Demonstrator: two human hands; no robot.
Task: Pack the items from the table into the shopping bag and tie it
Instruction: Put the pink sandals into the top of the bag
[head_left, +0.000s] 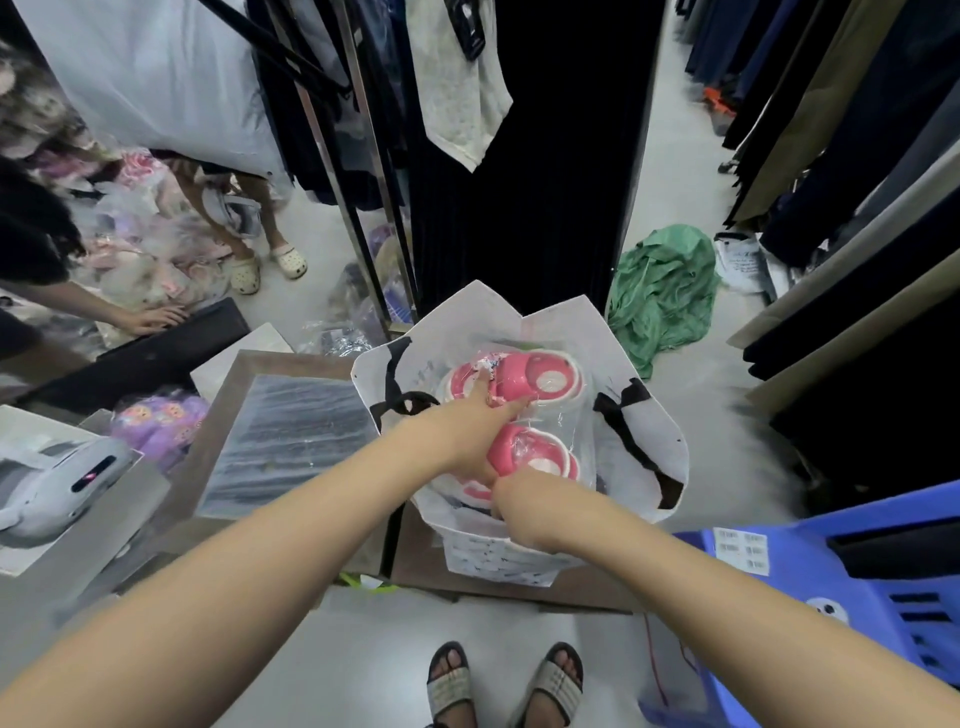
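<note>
Packing step: left hand (470, 431) and right hand (524, 506) press clear-wrapped pink plastic slippers (524, 449) into the white shopping bag (649, 431), grips indeterminate; next, gather its black handles (623, 421) for tying.

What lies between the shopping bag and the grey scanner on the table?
In the head view, a clear-wrapped dark packet lies between the scanner and the shopping bag.
</note>
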